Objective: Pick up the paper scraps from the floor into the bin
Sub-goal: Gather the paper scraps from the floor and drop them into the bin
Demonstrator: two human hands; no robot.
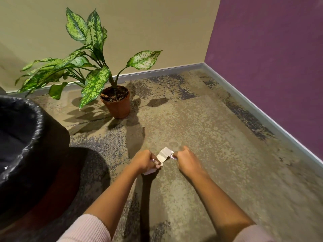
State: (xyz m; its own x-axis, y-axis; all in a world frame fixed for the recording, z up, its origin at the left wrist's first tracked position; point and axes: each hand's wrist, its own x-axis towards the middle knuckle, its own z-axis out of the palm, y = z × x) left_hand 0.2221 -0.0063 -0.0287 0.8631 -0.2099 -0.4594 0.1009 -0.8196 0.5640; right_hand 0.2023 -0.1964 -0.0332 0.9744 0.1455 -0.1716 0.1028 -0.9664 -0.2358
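A creased white paper scrap (164, 154) sits between my two hands, low over the mottled carpet (201, 130). My left hand (145, 160) is closed on its left corner, and another pale scrap pokes out under that fist. My right hand (186, 158) is closed on the scrap's right edge, where a bit of paper shows at the fingers. The bin (26, 147), dark with a black plastic liner, stands at the left edge, to the left of my left forearm.
A potted plant (116, 102) with large speckled leaves stands ahead near the beige wall. A purple wall with a grey baseboard (262, 117) runs along the right. The carpet corner lies between them.
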